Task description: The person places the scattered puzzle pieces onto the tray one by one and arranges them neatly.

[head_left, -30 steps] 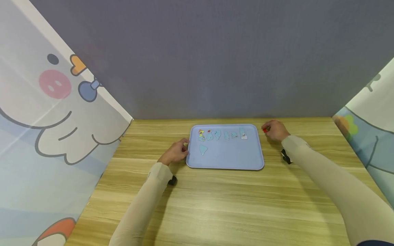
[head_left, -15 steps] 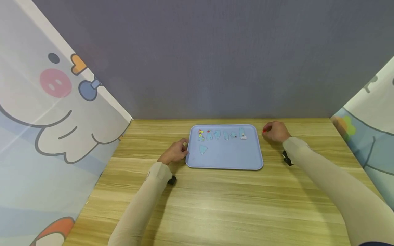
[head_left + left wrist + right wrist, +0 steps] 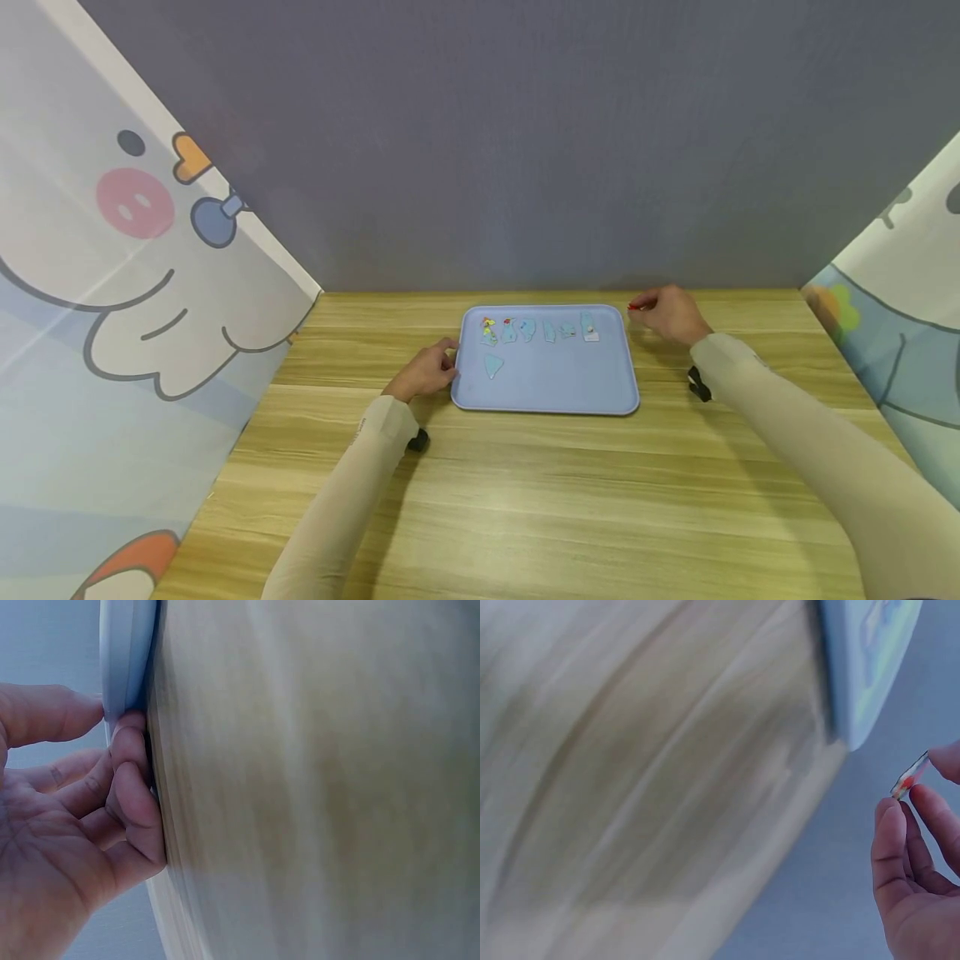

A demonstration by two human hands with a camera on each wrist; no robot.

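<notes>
A pale blue tray (image 3: 547, 387) lies on the wooden table. My left hand (image 3: 424, 372) holds its left rim; in the left wrist view the thumb lies against the rim (image 3: 124, 664) and the other fingers are curled beneath it. Beyond the tray's back right corner, my right hand (image 3: 673, 315) pinches a small flat picture piece with red on it (image 3: 910, 778) between thumb and fingers, above the table. Several flat light blue pieces stand in a row along the tray's back, among them one with yellow (image 3: 489, 331). A lone triangular piece (image 3: 492, 365) lies below the row's left end.
Behind the table (image 3: 555, 500) rises a grey panel (image 3: 480, 150). Cartoon-printed walls flank it, one on the left (image 3: 127, 333) and one on the right (image 3: 915, 333). Each wrist carries a small black device, such as the one on the right (image 3: 699, 383).
My right hand, with the red-marked piece, has shifted slightly left and back toward the tray's corner. The left hand stays at the rim, and the pieces in the tray keep their arrangement.
</notes>
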